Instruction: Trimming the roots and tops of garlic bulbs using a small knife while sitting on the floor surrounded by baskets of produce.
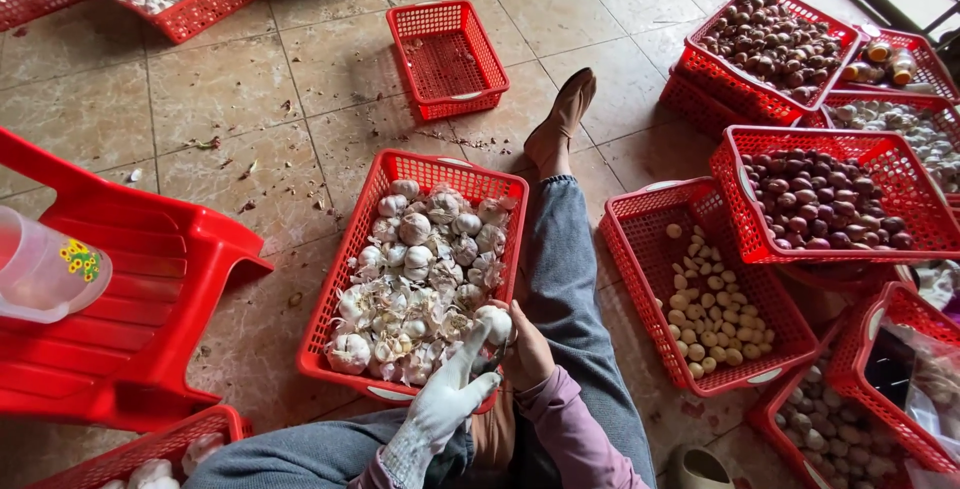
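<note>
On the far left a red plastic stool (pixel 130 289) carries a clear plastic cup with a flower print (pixel 45 269), and a red mesh basket (pixel 140 454) at the bottom edge shows a few white bulbs. The middle red plastic mesh basket (pixel 345 279) is heaped with whole white garlic bulbs (pixel 415 279) and loose papery skins, so most of the pile looks unworked. Over its near right corner the left hand (pixel 445 399), in a white knit glove, closes its fingers around one garlic bulb (pixel 495 321); the bare right hand (pixel 528 354) is curled just beside it, pinching something I cannot make out. Further right, a red basket of peeled pale cloves (pixel 715 324) is only partly filled, suggesting modest progress, while red baskets of brown shallots (pixel 820 199) stand beyond.
</note>
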